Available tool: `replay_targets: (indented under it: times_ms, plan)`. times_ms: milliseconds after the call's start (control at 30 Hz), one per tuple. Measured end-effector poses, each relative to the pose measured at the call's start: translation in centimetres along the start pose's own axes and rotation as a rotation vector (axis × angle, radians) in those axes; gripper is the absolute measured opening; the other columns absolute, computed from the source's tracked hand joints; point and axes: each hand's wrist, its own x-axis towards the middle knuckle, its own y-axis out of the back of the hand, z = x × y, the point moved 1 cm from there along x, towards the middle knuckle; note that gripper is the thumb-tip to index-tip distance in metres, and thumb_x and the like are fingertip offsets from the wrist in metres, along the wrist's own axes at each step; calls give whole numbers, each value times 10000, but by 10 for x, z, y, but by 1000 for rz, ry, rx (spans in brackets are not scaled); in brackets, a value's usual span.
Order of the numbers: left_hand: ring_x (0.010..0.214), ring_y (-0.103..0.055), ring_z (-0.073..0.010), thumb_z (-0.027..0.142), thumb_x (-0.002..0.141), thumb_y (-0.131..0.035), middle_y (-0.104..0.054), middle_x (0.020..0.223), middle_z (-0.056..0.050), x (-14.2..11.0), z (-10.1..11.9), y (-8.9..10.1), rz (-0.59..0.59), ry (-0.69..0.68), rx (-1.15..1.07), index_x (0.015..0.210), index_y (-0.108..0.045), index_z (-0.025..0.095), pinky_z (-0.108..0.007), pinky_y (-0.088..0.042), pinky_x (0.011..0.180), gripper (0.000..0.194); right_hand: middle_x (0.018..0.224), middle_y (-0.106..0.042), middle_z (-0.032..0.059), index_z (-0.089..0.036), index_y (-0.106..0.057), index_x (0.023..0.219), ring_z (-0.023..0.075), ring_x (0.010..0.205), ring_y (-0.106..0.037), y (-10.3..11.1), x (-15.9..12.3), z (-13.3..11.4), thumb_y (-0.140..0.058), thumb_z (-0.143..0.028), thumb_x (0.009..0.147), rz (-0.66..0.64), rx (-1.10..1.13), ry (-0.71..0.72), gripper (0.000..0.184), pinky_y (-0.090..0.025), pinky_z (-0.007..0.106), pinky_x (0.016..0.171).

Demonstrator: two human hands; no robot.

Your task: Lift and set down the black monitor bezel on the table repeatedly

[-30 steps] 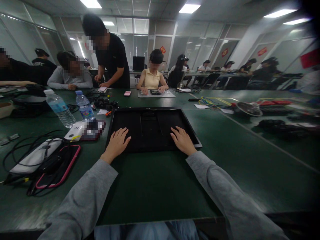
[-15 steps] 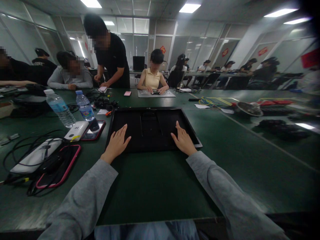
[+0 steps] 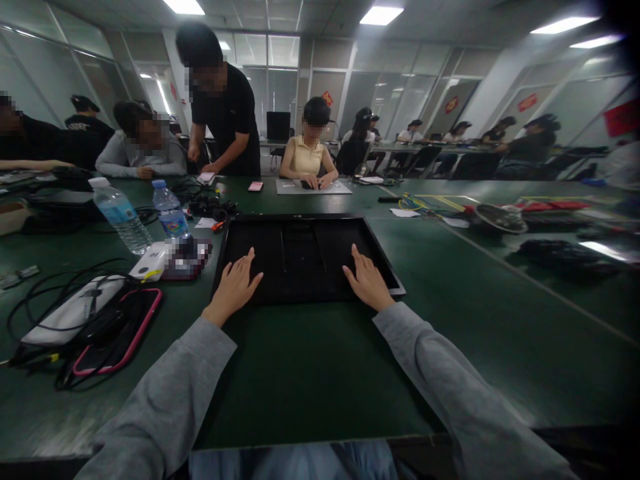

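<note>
A shallow black rectangular tray-like panel with a raised rim (image 3: 383, 257) lies on the green table in front of me. Its recessed middle has two thin lines running front to back. My left hand (image 3: 235, 283) is over its near left part, fingers stretched out and thumb apart. Over the near right part is my right hand (image 3: 367, 277), also spread, with nothing in it. Whether the palms press on the panel or hover just above it, I cannot tell.
To the left stand two water bottles (image 3: 123, 217), near a white power bank (image 3: 147, 261), a pink-edged phone (image 3: 143, 333) and tangled black cables. Across the table (image 3: 310, 373) a seated person handles something on a grey mat (image 3: 337, 187). Wires and a metal bowl (image 3: 500, 219) lie right.
My hands and the black panel look the same. Across the table, the seated person's hands have shifted slightly over the mat, and the standing person's head has moved a little to the right.
</note>
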Motion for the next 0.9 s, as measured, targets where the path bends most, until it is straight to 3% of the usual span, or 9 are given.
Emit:
replay_targets:
  times_ms: [67,133,267,333,633,900]
  plan:
    - [1442,-441,-249,465,1039,-330,-480,1558,-151,0,0,1,-6,-6,-14,1639,-12,186,-525,-296,1204,735,1404,-561,206,-99,-96,1644,328,1296,-515,0,0,0,-269,-524,1017,-12,4,-8,777,-507,531,1007]
    - [1438,-445,-248,458,1039,-335,-480,1557,-150,0,0,1,-1,-6,-15,1639,0,188,-526,-293,1205,738,1409,-560,206,-103,-111,1644,325,1296,-516,1,1,0,-278,-521,1016,-10,3,-10,773,-511,527,1002]
    - [1446,-433,-255,449,1039,-338,-459,1574,-152,0,1,2,-1,-4,-8,1641,-13,197,-530,-289,1206,729,1441,-539,177,-184,-479,1512,323,1335,-489,2,0,-1,-272,-502,1024,-25,-18,24,618,-502,528,1015]
    - [1453,-423,-257,448,1039,-340,-450,1581,-153,-1,2,2,-6,-3,-3,1641,-12,194,-536,-282,1209,731,1445,-538,164,-197,-580,1423,319,1344,-485,2,0,-2,-271,-495,1029,-35,-29,26,583,-502,521,1018]
    - [1452,-426,-249,447,1044,-333,-440,1591,-145,0,0,-1,3,-18,51,1640,-42,183,-519,-290,1206,714,1436,-543,173,-173,-588,1403,319,1336,-490,3,0,-3,-300,-477,1030,-25,-16,23,561,-507,518,1003]
    - [1386,-503,-252,416,1040,-349,-548,1498,-156,0,3,3,51,-43,42,1637,-66,168,-511,-331,1176,706,1390,-575,183,-145,-556,1424,321,1298,-510,-1,0,1,-315,-465,1029,26,8,43,563,-512,502,983]
